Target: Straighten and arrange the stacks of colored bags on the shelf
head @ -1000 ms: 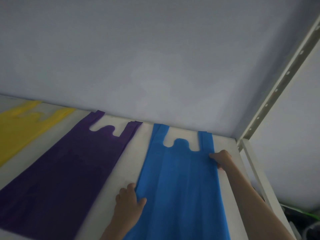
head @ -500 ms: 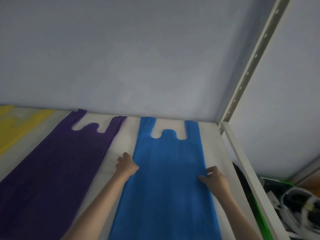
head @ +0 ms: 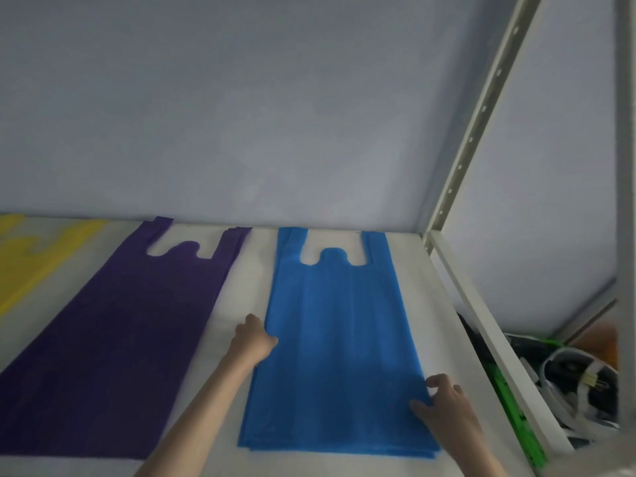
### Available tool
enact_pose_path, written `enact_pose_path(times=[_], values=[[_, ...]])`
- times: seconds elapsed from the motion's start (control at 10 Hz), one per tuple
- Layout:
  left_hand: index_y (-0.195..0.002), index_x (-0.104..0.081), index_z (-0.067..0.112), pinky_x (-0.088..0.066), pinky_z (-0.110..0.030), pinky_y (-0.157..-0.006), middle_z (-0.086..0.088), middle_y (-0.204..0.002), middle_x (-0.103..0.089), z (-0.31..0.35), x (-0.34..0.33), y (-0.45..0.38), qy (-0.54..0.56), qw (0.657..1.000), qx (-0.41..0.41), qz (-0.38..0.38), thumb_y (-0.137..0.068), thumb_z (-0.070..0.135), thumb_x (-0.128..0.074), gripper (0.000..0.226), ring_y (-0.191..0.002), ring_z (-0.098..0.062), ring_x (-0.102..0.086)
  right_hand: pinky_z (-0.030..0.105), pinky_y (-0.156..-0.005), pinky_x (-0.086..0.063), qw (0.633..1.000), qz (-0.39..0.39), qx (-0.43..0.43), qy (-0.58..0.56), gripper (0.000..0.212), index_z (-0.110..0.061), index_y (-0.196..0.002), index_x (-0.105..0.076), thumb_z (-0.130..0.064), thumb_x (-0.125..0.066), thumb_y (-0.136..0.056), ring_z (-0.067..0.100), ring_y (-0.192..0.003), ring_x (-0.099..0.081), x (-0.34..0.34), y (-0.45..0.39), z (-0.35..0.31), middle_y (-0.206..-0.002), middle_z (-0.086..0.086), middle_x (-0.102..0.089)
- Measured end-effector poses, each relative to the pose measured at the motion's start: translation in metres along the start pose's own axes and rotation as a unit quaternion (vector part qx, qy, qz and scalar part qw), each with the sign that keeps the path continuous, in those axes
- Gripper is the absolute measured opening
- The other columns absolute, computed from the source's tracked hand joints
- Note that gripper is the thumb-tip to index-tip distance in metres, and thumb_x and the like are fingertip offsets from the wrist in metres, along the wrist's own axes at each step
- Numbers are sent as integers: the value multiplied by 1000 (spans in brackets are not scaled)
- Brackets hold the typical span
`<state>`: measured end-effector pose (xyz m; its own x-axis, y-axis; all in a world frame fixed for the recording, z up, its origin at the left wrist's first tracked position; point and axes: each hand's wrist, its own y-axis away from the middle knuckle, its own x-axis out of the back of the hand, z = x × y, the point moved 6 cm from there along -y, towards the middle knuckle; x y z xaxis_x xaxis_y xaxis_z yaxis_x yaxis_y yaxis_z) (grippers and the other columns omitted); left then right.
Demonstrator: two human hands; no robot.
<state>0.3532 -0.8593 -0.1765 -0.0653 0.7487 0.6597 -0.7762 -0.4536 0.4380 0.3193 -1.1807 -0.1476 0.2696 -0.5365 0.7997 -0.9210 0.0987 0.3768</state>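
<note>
1. Lying flat on the white shelf (head: 247,270), the blue stack (head: 337,339) has its handles pointing toward the back wall (head: 241,115) and its bottom edge toward the person
2. The left hand (head: 253,340) sits at the stack's left edge about halfway along, fingers curled and thumb on top of the blue, pinching that edge
3. The right hand (head: 444,401) sits at the right edge, nearer the bottom corner, thumb laid on the blue and fingers bent just outside the edge; whether it really grips the layers or only presses on them I cannot tell
4. The layers at the stack's bottom edge show slightly offset from one another
5. The purple stack (head: 137,321) lies to the left of the blue one, a strip of bare shelf between them, its handles also toward the wall, and its body angled off to the lower left
6. The yellow stack (head: 31,256) lies farther left, partly cut off by the frame edge
7. A perforated upright post (head: 481,115) rises at the shelf's right rear corner, and a rail (head: 481,325) runs along the right side
8. Beyond the rail, lower down, is a blurred clutter (head: 578,380) of dark, white and green items I cannot make out
</note>
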Motion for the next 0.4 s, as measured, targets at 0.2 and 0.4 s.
enact_pose_path(times=[0.2, 0.4], values=[[-100, -47, -1, -45, -29, -53, -13, -92, -54, -7, 2, 9, 69, 996, -47, -17, -83, 2, -54, 19, -78, -26, -56, 26, -75, -37, 991, 107, 9, -81, 39, -10, -125, -51, -17, -59, -88, 18, -88, -47, -7, 21, 6, -101, 4, -48], [-74, -46, 14, -44, -34, -68, 0, -71, -49, -6, 14, 38, 88, 987, -136, -9, -87, 9, -56, 18, -76, -20, -52, 35, -85, -46, 970, 187, 0, -153, 37, -1, -124, -55, -11, -59, -88, 27, -89, -53, -6, 45, 9, -116, 20, -55]])
